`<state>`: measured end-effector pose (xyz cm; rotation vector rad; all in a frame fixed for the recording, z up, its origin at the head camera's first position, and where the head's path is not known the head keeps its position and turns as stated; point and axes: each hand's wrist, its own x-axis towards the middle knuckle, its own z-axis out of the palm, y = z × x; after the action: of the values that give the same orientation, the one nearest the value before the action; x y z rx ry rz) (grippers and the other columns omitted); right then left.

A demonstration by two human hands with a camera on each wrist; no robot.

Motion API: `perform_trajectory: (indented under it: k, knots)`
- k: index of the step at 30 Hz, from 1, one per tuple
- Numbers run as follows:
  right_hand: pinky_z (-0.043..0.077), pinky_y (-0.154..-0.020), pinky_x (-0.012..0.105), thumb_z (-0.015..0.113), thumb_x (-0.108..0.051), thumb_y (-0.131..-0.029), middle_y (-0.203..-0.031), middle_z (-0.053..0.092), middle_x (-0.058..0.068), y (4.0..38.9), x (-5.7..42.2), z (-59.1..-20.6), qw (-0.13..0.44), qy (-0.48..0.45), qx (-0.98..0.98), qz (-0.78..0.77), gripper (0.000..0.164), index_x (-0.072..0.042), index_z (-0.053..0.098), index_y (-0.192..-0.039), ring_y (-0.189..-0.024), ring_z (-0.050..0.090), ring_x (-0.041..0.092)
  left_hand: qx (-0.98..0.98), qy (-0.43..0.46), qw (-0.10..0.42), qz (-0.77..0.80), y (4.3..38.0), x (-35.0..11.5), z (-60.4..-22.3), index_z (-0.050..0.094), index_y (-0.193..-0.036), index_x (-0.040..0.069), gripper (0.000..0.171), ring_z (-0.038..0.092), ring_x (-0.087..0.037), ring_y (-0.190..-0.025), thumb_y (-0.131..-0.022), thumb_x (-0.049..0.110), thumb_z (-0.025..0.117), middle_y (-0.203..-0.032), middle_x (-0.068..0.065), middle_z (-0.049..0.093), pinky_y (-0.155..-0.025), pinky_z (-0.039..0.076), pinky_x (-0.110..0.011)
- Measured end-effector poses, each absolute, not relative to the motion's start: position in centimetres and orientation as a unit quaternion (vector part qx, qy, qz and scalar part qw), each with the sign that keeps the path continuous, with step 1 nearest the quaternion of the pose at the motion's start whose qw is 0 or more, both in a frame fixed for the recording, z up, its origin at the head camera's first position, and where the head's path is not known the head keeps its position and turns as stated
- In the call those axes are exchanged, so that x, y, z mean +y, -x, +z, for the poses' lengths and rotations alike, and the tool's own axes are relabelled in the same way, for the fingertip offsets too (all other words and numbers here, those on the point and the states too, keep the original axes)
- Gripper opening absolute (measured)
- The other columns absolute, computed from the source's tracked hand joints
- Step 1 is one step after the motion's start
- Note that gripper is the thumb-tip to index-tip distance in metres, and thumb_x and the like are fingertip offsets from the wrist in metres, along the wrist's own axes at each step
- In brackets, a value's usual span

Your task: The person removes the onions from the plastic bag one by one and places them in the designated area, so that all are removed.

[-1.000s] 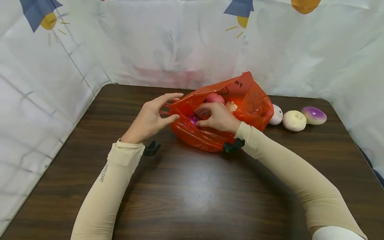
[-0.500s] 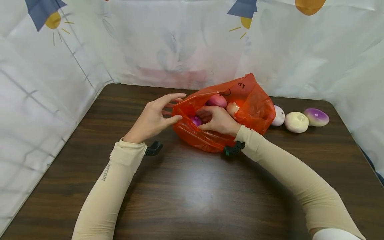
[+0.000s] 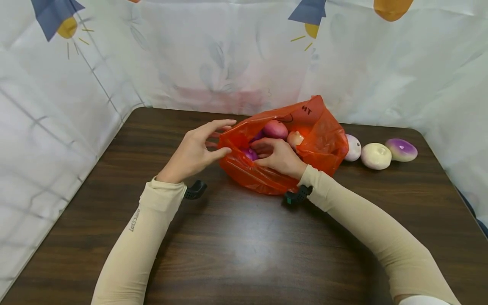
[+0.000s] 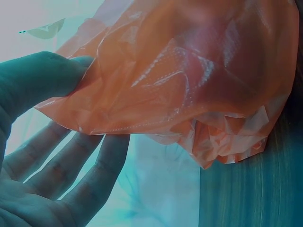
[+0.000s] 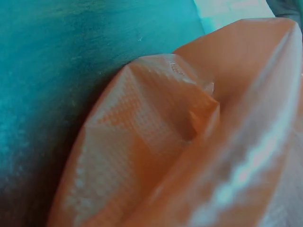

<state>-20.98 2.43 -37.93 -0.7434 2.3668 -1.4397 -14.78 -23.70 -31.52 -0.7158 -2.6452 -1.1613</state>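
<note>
A thin red plastic bag point(image 3: 263, 180) lies on the table with its mouth open towards me. My left hand point(image 3: 194, 146) holds the bag's left edge, the thumb overlapping the film and the fingers beneath its rim in the left wrist view. Inside the mouth, my right hand point(image 3: 280, 156) curls its thumb and fingers around a shiny purple onion point(image 3: 249, 154), which is partly hidden. Behind that hand sit a pink-red onion point(image 3: 275, 129) and a peach-coloured onion point(image 3: 295, 139). In the right wrist view, bag film point(image 5: 156, 118) hides the right hand.
Right of the bag, a white round onion-like piece point(image 3: 353, 148), a cream one point(image 3: 376, 156) and a purple-and-white one point(image 3: 401, 150) lie in a row on the dark wooden table point(image 3: 244, 254). White printed sheeting point(image 3: 171, 51) hangs behind and at both sides.
My right hand has shifted slightly right and towards me within the bag, and more of the pink-red and purple onions shows. My left hand has kept its place at the bag's edge.
</note>
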Motion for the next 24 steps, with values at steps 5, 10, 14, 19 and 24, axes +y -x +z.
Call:
perform_trajectory:
  k: [5, 10, 14, 19, 24]
  knots:
    - [0.057, -0.109, 0.046, 0.081, -0.009, -0.088, -0.132, 0.07, 0.018, 20.7, 2.6, -37.8, 0.14, 0.252, 0.806, -0.517, 0.049, -0.001, 0.065, -0.134, -0.119, 0.071, 0.033, -0.885, 0.24, 0.082, -0.391, 14.8, -23.7, -31.5, 0.054, -0.149, 0.028, 0.067, 0.069, -0.029, -0.117, -0.09, 0.013, 0.081, -0.141, -0.006, 0.066, -0.095, 0.063, -0.051]
    - [0.054, -0.112, 0.044, 0.079, -0.007, -0.09, -0.139, 0.066, 0.018, 20.9, 2.6, -38.7, 0.172, 0.231, 0.776, -0.561, 0.054, -0.001, 0.06, -0.14, -0.126, 0.067, 0.033, -0.885, 0.24, 0.081, -0.392, 14.9, -23.7, -31.6, 0.054, -0.149, 0.027, 0.066, 0.069, -0.029, -0.117, -0.09, 0.013, 0.081, -0.14, -0.006, 0.066, -0.095, 0.063, -0.051]
    - [0.052, -0.114, 0.04, 0.077, -0.004, -0.09, -0.146, 0.061, 0.016, 20.9, 2.7, -39.3, 0.202, 0.193, 0.741, -0.61, 0.057, -0.003, 0.057, -0.144, -0.133, 0.063, 0.031, -0.884, 0.24, 0.082, -0.393, 14.9, -23.6, -31.5, 0.054, -0.149, 0.027, 0.066, 0.069, -0.028, -0.117, -0.09, 0.013, 0.081, -0.142, -0.005, 0.065, -0.095, 0.063, -0.05]
    - [0.053, -0.112, 0.035, 0.075, 0.002, -0.09, -0.149, 0.058, 0.016, 20.7, 2.8, -39.7, 0.219, 0.166, 0.717, -0.641, 0.059, -0.002, 0.054, -0.145, -0.137, 0.06, 0.032, -0.883, 0.242, 0.082, -0.393, 14.8, -23.5, -31.4, 0.054, -0.149, 0.026, 0.067, 0.069, -0.028, -0.118, -0.089, 0.013, 0.082, -0.143, -0.004, 0.064, -0.095, 0.063, -0.049]
    - [0.054, -0.112, 0.037, 0.076, 0.003, -0.09, -0.149, 0.058, 0.016, 20.7, 2.6, -40.1, 0.226, 0.163, 0.718, -0.638, 0.059, -0.003, 0.055, -0.145, -0.135, 0.061, 0.033, -0.884, 0.241, 0.08, -0.391, 14.8, -23.5, -31.5, 0.054, -0.149, 0.027, 0.067, 0.069, -0.029, -0.118, -0.09, 0.013, 0.081, -0.142, -0.005, 0.065, -0.095, 0.063, -0.05]
